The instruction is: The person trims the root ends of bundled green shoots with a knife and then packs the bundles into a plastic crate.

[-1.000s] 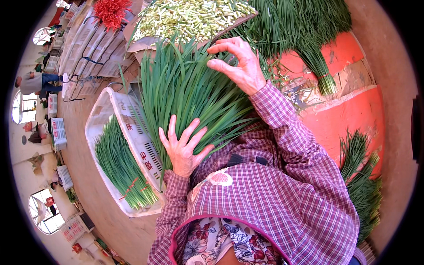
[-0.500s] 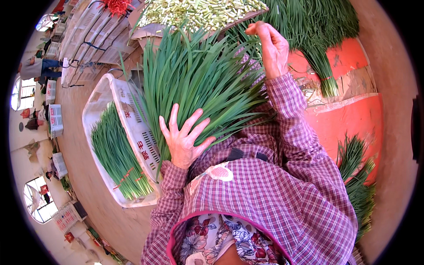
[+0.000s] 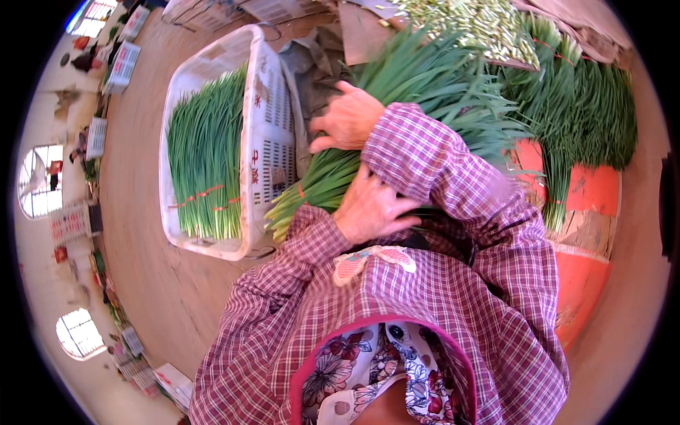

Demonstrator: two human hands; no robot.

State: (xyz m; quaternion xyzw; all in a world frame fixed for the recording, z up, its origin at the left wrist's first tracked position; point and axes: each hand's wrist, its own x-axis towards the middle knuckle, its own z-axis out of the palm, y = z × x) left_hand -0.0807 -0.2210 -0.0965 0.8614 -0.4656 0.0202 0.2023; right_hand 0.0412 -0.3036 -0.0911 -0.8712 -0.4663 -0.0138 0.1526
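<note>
A large bunch of flat-leaved garlic chives [image 3: 443, 85] lies across my lap. Its pale stems, tied with a red band, point toward the near left, and its leaves fan to the far right. My right hand [image 3: 347, 119] reaches left over the bunch, fingers apart and somewhat blurred at its far left edge. On its near side rests my left hand [image 3: 372, 205], fingers spread and partly bent beneath the crossing right sleeve. Left of the bunch, a white plastic crate [image 3: 251, 142] holds banded chives [image 3: 205, 156].
Cut pale-green stalk pieces [image 3: 471, 28] are heaped at the far side. More chive bunches [image 3: 595, 106] lie at the far right on red-and-brown cardboard [image 3: 595, 191]. A grey cloth [image 3: 319, 60] sits beside the crate. Brown floor [image 3: 131, 198] stretches left toward other crates.
My right hand has swung left and down across the bunch, its arm crossing over my left. The left hand has moved right to the bunch's near side. The view has shifted, exposing the banded stems.
</note>
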